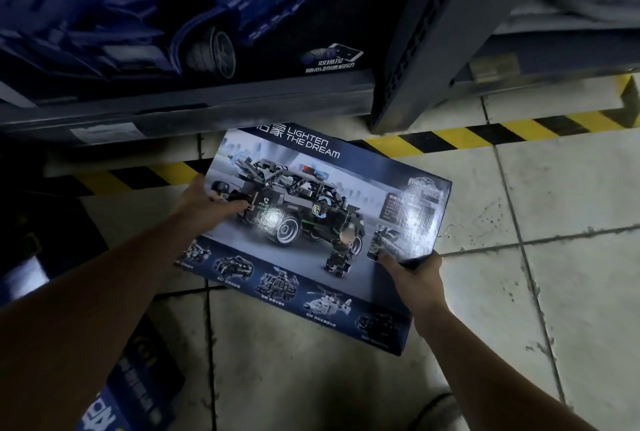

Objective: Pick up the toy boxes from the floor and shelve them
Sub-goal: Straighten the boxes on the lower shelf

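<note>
The left hand [211,205] grips the police-car toy box [322,233] by its left edge, and the right hand [412,273] clasps its near right corner. The box hangs tilted, just in front of and below the shelf [207,108], seemingly clear of the floor [519,292]. The pickup looks done; next the box needs lifting and levelling onto the shelf.

Your left hand [207,203] grips the toy box [322,208] midway along its left edge, thumb laid over the printed face, fingers hidden beneath. Your right hand [414,269] grips the box's right edge, thumb on top. Your bare left forearm [104,278] and right forearm [485,354] reach forward toward the box from either side.
</note>
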